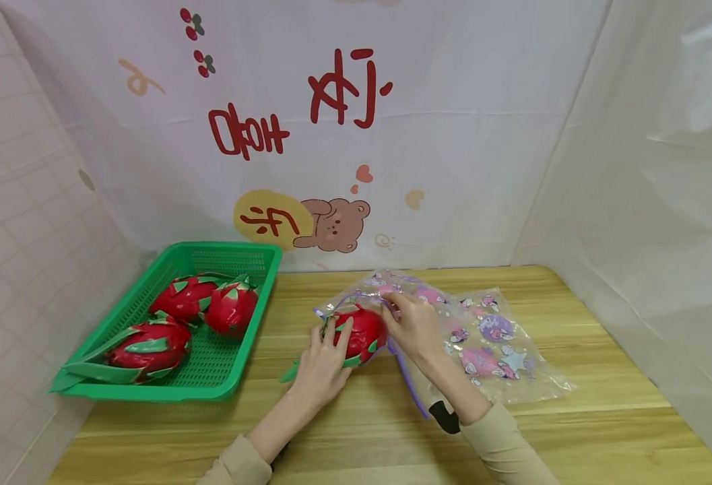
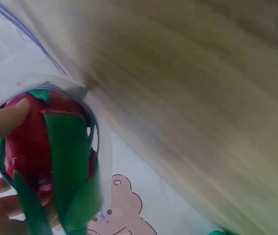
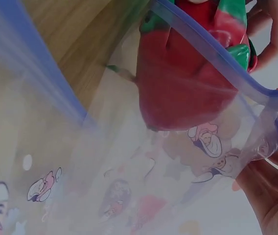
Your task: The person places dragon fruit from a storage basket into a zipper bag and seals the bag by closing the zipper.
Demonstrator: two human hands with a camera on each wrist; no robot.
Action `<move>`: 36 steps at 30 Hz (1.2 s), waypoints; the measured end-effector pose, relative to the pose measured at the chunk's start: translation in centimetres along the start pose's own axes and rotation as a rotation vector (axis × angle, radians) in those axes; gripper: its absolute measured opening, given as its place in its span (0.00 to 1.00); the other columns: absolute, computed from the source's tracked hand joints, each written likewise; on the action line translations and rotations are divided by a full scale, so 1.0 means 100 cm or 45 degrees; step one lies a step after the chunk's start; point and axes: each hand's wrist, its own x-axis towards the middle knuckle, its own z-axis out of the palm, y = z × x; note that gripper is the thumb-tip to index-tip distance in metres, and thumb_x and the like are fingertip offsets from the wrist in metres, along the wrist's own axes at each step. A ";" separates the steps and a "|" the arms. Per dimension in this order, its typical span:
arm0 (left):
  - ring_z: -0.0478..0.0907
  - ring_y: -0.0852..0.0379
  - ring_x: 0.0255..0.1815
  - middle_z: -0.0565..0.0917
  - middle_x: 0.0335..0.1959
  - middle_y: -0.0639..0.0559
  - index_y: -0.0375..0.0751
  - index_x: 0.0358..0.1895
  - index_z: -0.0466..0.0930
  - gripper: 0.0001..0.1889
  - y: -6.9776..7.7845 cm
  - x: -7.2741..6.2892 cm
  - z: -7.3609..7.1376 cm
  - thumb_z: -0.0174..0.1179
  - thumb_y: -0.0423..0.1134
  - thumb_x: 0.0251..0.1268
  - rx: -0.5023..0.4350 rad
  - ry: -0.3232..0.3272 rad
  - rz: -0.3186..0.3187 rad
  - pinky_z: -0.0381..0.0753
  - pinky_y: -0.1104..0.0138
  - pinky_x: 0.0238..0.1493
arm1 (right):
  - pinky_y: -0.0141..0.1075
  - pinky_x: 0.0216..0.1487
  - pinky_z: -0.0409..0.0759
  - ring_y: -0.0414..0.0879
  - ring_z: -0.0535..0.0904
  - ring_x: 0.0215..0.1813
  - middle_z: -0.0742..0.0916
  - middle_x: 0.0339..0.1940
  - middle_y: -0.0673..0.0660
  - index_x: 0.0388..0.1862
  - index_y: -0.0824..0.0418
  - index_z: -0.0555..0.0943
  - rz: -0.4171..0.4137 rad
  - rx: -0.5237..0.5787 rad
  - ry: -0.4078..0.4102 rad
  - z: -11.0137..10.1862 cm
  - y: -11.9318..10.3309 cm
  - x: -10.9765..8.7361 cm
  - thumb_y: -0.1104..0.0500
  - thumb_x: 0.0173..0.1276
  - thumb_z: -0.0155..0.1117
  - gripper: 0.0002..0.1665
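My left hand (image 1: 319, 370) grips a red dragon fruit (image 1: 362, 331) with green scales, its thumb lying on the skin in the left wrist view. The fruit's rounded end is inside the mouth of a clear zip bag (image 3: 129, 166) printed with pink cartoon figures; its leafy end sticks out towards the left hand. With its fingers, my right hand (image 1: 415, 327) pinches the bag's purple zip edge (image 3: 212, 41) and holds the mouth apart. A second printed clear bag (image 1: 495, 347) lies flat on the table, under and beside the right forearm.
A green perforated basket (image 1: 234, 374) stands on the left of the wooden table (image 1: 362, 444), with three dragon fruits (image 1: 149, 347) in it. White patterned sheets (image 1: 465, 168) stand behind the table and at both sides.
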 end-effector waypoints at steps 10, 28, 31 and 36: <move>0.86 0.43 0.35 0.84 0.44 0.35 0.39 0.58 0.76 0.42 0.001 0.006 0.006 0.74 0.60 0.37 0.304 0.150 0.080 0.82 0.64 0.19 | 0.27 0.24 0.81 0.47 0.86 0.25 0.89 0.28 0.58 0.34 0.64 0.86 -0.148 0.037 0.022 -0.001 -0.004 -0.002 0.69 0.55 0.67 0.07; 0.79 0.45 0.57 0.79 0.58 0.41 0.42 0.61 0.74 0.33 -0.001 0.009 0.007 0.71 0.47 0.49 0.386 0.069 0.353 0.83 0.62 0.50 | 0.32 0.27 0.84 0.50 0.87 0.29 0.89 0.29 0.59 0.34 0.66 0.85 -0.152 0.155 -0.018 -0.001 0.002 0.000 0.70 0.56 0.66 0.06; 0.79 0.47 0.57 0.79 0.59 0.44 0.40 0.61 0.74 0.30 -0.002 0.011 0.010 0.67 0.44 0.52 0.398 0.091 0.385 0.82 0.61 0.53 | 0.29 0.27 0.83 0.48 0.86 0.28 0.89 0.29 0.58 0.33 0.65 0.85 -0.176 0.131 -0.027 -0.001 0.002 0.000 0.70 0.56 0.66 0.06; 0.80 0.47 0.52 0.80 0.57 0.44 0.46 0.63 0.71 0.32 -0.001 0.016 0.016 0.68 0.47 0.52 0.412 0.079 0.343 0.82 0.62 0.51 | 0.27 0.27 0.82 0.45 0.85 0.26 0.89 0.29 0.56 0.34 0.63 0.86 -0.211 0.103 -0.018 -0.001 0.000 0.001 0.69 0.55 0.68 0.07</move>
